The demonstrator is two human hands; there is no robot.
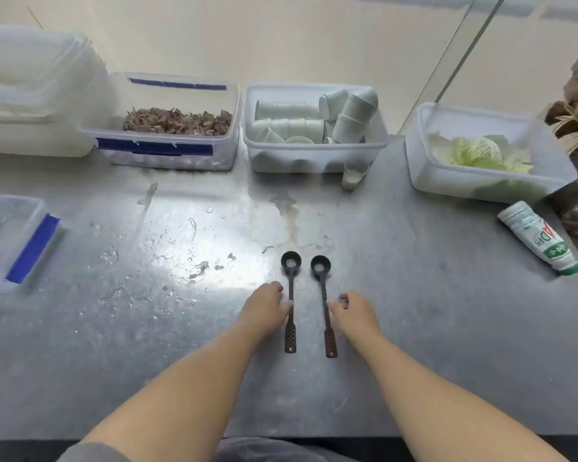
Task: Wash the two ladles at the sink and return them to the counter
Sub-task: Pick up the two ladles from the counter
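Ladles lay side by side on the steel counter (414, 295), bowls away from me: left ladle (290, 296) and right ladle (324, 301). I saw my left hand (267, 310) and right hand (356, 313) loosely curled, fingertips touching each handle, neither gripped.

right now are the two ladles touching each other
Apart. The head view shows bare counter between the left ladle and the right ladle along their whole length.
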